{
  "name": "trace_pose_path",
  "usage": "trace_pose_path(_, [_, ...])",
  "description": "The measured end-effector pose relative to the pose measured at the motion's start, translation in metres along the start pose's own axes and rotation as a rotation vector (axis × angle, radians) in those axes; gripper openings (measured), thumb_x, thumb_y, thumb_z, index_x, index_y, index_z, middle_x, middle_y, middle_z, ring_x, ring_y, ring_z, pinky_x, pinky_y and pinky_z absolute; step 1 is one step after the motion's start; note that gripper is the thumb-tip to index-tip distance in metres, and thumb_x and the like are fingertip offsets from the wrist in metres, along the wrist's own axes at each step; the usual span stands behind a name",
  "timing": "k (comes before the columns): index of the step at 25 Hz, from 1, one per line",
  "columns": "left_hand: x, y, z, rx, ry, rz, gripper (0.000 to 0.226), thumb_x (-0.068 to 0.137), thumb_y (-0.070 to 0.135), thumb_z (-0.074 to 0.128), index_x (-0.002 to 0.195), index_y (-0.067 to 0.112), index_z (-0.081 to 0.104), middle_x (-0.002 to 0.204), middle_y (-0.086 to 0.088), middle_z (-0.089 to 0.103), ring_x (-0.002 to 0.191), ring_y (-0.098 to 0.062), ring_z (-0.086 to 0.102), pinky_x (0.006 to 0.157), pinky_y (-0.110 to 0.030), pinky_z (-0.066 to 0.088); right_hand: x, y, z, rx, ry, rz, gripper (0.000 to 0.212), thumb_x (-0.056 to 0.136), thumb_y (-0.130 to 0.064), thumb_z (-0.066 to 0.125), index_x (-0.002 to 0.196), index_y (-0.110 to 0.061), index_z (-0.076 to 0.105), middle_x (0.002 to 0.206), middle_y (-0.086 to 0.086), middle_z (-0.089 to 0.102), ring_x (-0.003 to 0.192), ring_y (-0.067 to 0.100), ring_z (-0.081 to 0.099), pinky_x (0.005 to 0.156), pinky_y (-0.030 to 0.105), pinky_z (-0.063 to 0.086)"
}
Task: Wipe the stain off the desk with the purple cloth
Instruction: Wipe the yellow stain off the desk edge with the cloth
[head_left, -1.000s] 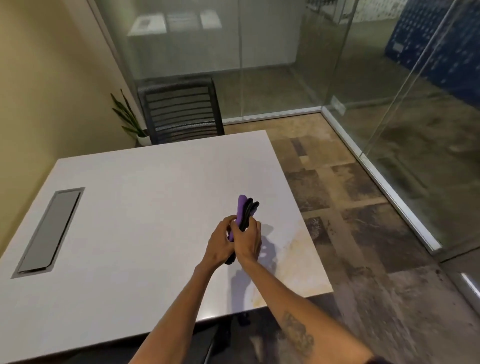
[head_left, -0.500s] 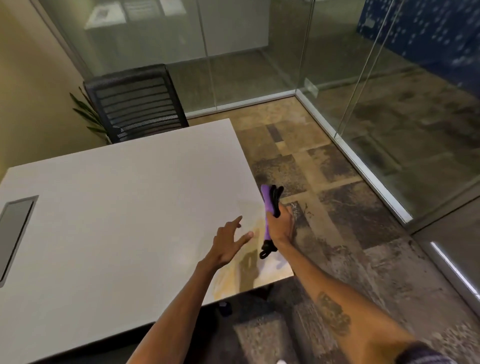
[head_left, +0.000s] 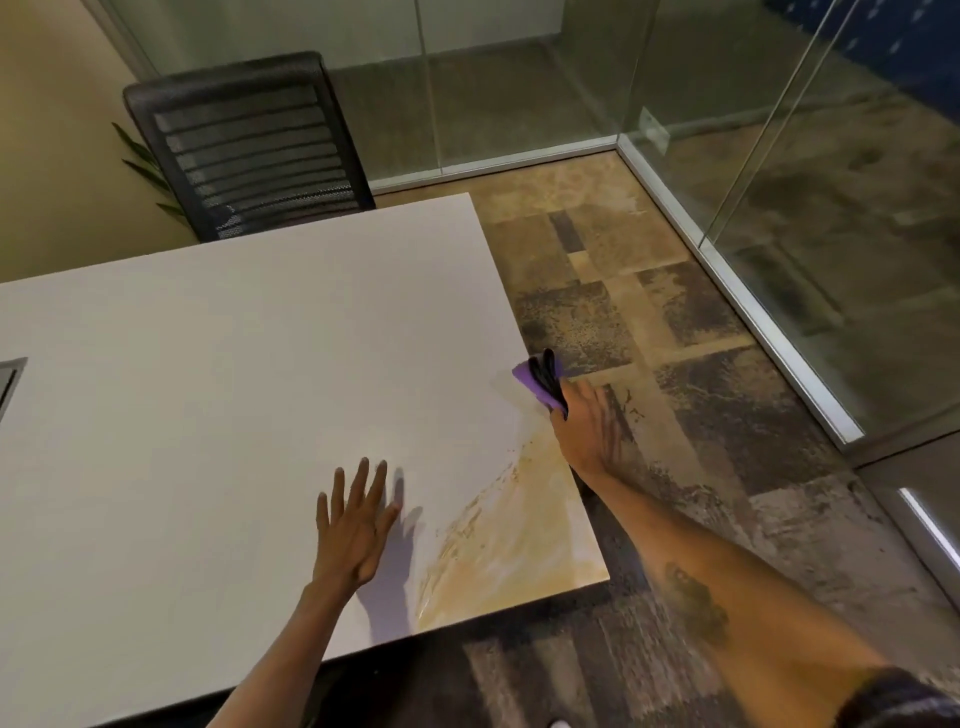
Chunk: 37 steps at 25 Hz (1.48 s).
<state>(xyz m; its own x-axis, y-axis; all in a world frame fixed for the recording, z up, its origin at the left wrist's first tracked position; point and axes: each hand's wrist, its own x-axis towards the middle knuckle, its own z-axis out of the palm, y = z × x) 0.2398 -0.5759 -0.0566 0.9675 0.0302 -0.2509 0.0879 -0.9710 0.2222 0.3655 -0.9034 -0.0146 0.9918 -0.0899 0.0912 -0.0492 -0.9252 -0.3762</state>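
Head view gives us a smooth, matte white desk (head_left: 218, 374) with square corners; a yellowish-brown stain (head_left: 506, 540), streaky and glossy, spreads over its near right corner; our left hand (head_left: 356, 525) lies flat on the desk just left of the stain, palm down, fingers spread, its grip released; our right hand (head_left: 584, 428) reaches to the desk's right edge, its grip clenched on the purple cloth (head_left: 540, 387); the cloth is soft and bunched, purple with black folds, its long axis running from the hand up and to the left, its free end pointing away from us; it sits at the desk's right edge, beyond the stain; whether it touches the surface we cannot tell; a black mesh chair (head_left: 249, 145) stands at the far side; mottled carpet tiles (head_left: 649, 322) cover the floor.
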Motion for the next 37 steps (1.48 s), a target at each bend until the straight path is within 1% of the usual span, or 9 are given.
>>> trace_pose_path(3, [0.003,-0.018,0.015,0.07,-0.027,-0.024,0.076,0.1,0.063,-0.005,0.162,0.025,0.016,0.171,-0.001,0.008,0.157,-0.032,0.005,0.121,-0.059,0.009,0.014,-0.003,0.019,-0.169,-0.149,-0.228,0.039,0.089,-0.012,0.057,0.128,-0.011,0.056,0.115,0.01,0.061,0.103,0.031,0.057,0.082,0.042,0.049])
trace_pose_path(6, [0.007,-0.034,0.034,0.017,0.021,-0.015,0.073,0.097,0.067,-0.009,0.162,0.037,0.006,0.171,0.007,-0.007,0.158,-0.026,-0.008,0.122,-0.054,-0.009,0.019,-0.007,0.035,-0.157,-0.326,-0.375,0.049,0.091,-0.021,0.055,0.138,-0.013,0.048,0.124,0.009,0.056,0.113,0.03,0.052,0.092,0.042,0.045])
trace_pose_path(9, [0.008,-0.043,0.053,-0.058,0.045,0.025,0.064,0.1,0.065,-0.005,0.16,0.044,-0.004,0.17,0.011,-0.013,0.158,-0.021,-0.012,0.122,-0.058,-0.011,0.025,-0.003,0.044,-0.216,-0.312,-0.483,0.05,0.087,-0.032,0.055,0.135,-0.016,0.051,0.12,0.005,0.057,0.115,0.028,0.051,0.099,0.042,0.039])
trace_pose_path(11, [0.009,-0.043,0.055,-0.101,0.065,0.022,0.059,0.105,0.057,0.008,0.161,0.039,0.006,0.171,0.006,-0.006,0.158,-0.02,-0.006,0.123,-0.062,-0.006,0.032,0.006,0.052,-0.174,-0.291,-0.541,0.051,0.083,-0.035,0.056,0.13,-0.016,0.054,0.133,0.006,0.052,0.131,0.028,0.043,0.112,0.047,0.034])
trace_pose_path(13, [0.01,-0.041,0.052,-0.022,0.051,-0.008,0.058,0.105,0.05,0.018,0.161,0.033,0.017,0.17,0.006,0.001,0.157,-0.019,-0.005,0.123,-0.059,-0.009,0.035,0.012,0.059,-0.05,-0.376,-0.54,0.061,0.09,-0.038,0.053,0.144,-0.014,0.041,0.16,0.003,0.027,0.152,0.021,0.014,0.125,0.045,0.015])
trace_pose_path(16, [0.009,-0.043,0.055,0.093,0.112,0.006,0.061,0.105,0.044,0.03,0.162,0.029,0.017,0.172,-0.001,0.005,0.159,-0.026,0.004,0.124,-0.062,0.004,0.04,0.012,0.066,0.018,-0.467,-0.492,0.076,0.098,-0.049,0.044,0.157,-0.02,0.006,0.161,-0.007,-0.008,0.149,0.009,-0.01,0.123,0.037,0.001])
trace_pose_path(20, [0.007,-0.046,0.064,0.079,0.117,0.022,0.062,0.106,0.041,0.029,0.163,0.031,0.009,0.172,0.002,0.002,0.159,-0.026,0.004,0.124,-0.062,0.013,0.056,0.012,0.068,-0.153,-0.481,-0.589,0.076,0.098,-0.054,0.036,0.157,-0.023,-0.001,0.166,-0.003,-0.004,0.151,0.012,-0.01,0.118,0.043,0.018])
trace_pose_path(27, [0.006,-0.041,0.057,0.048,0.142,0.006,0.058,0.107,0.041,0.025,0.163,0.03,0.012,0.172,0.003,0.002,0.159,-0.024,0.0,0.126,-0.058,0.007,0.08,0.008,0.084,-0.244,-0.468,-0.684,0.084,0.097,-0.063,0.027,0.156,-0.015,-0.006,0.165,0.004,-0.01,0.152,0.017,-0.016,0.125,0.044,-0.005])
trace_pose_path(37, [0.004,-0.04,0.056,0.026,0.148,0.005,0.056,0.108,0.041,0.02,0.163,0.033,0.009,0.172,0.006,-0.002,0.159,-0.021,-0.003,0.126,-0.057,0.007,0.093,0.004,0.09,-0.045,-0.456,-0.639,0.067,0.101,-0.027,0.039,0.156,-0.011,0.005,0.163,0.006,-0.003,0.15,0.017,-0.01,0.126,0.04,0.003])
